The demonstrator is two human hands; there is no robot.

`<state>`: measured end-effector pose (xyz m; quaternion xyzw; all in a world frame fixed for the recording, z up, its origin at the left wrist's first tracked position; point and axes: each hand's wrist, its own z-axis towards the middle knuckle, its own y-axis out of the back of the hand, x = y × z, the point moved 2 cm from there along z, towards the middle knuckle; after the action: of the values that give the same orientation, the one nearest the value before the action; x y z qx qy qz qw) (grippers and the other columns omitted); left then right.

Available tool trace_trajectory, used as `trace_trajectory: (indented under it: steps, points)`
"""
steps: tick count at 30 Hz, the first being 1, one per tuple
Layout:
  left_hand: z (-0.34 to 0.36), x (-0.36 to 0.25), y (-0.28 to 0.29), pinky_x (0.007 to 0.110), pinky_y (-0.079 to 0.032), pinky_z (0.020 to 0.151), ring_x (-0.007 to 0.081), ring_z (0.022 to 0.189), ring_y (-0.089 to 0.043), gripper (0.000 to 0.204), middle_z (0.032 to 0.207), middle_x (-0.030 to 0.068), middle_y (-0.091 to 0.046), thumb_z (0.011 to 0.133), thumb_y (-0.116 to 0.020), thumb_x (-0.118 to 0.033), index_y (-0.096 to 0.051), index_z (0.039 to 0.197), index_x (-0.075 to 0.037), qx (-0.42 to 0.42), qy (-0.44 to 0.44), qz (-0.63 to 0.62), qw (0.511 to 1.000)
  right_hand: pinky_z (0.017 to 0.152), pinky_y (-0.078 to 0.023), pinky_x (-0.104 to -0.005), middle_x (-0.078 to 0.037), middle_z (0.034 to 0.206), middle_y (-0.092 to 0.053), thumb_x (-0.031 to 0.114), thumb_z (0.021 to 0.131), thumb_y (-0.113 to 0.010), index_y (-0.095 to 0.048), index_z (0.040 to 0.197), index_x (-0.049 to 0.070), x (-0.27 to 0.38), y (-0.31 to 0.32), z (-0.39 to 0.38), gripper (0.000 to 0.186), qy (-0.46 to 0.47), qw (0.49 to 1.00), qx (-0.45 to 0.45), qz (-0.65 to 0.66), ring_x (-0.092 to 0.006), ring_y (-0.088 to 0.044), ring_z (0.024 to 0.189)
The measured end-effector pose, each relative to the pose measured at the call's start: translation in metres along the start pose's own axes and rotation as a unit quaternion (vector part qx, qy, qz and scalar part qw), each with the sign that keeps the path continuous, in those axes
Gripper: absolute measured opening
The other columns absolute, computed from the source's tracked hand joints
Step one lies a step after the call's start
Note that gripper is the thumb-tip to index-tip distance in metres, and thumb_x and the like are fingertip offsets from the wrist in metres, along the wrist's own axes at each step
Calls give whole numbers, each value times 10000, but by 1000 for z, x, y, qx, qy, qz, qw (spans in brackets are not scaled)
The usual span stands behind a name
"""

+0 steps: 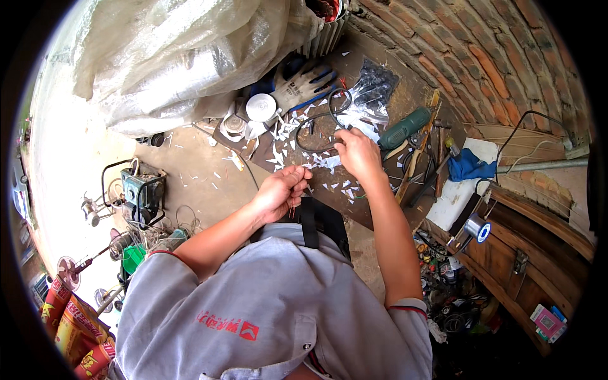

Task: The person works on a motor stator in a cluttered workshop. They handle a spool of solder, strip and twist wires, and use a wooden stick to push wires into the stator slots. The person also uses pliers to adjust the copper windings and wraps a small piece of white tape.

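My left hand (pixel 283 191) is closed in a pinch just in front of my body. Thin reddish wires (pixel 292 209) stick out below its fingers; the pinched part itself is hidden. To the right and a little farther off, my right hand (pixel 360 154) has its thumb and fingers curled together at a black cable (pixel 299 135). The cable loops over the bench beyond both hands. Small white scraps (pixel 332 162) lie scattered around and between the hands. A green power tool (pixel 405 128) rests right of my right hand.
A work glove (pixel 303 87), a white spool (pixel 260 107) and a clear bag of dark parts (pixel 370 90) lie at the back. Plastic sheeting (pixel 190 57) hangs at far left, a brick wall (pixel 481 57) at far right. A solder reel (pixel 478 228) stands at right.
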<state>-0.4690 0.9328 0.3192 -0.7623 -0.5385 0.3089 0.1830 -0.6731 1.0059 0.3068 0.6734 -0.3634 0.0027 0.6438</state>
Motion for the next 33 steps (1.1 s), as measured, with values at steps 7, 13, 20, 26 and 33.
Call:
trace_trajectory:
  steps: [7,13,20,26,33]
  points:
    - [-21,1,16,241,-415,611,84,633,-432,232,737,-22,-475,1042,-462,-245,-574,1019,-43,-12,-67,-76,995,727,-521,-457,-160,966,-607,99,797,-660,-634,916,75,-13,-23,44,124,149,955,194,-171,-347,-655,870]
    - [-9,7,25,252,-524,716,113,726,-566,238,806,12,-563,1048,-438,-222,-573,1045,-27,-63,-142,-104,982,675,-508,-465,-142,934,-582,154,878,-626,-595,887,65,-1,12,10,95,126,992,24,-8,-333,-635,805]
    - [40,13,3,332,-573,791,209,911,-655,263,1022,118,-637,1051,-420,-233,-549,1113,-13,2,-153,-164,975,665,-539,-403,-161,772,-703,206,817,-697,-704,807,27,55,-35,-29,179,-111,954,74,267,-317,-698,697]
    - [30,12,27,283,-560,606,145,725,-636,209,892,55,-625,1052,-419,-243,-538,1061,-71,-77,-164,-133,974,753,-530,-439,-172,874,-716,263,825,-702,-714,889,31,29,-19,9,241,-140,973,61,175,-340,-695,828]
    - [15,9,31,237,-421,486,84,560,-490,212,764,3,-556,1051,-432,-245,-548,1056,-68,-86,-186,-148,968,845,-523,-474,-244,941,-691,259,791,-696,-725,875,11,15,-39,38,264,-153,976,155,2,-404,-666,940]
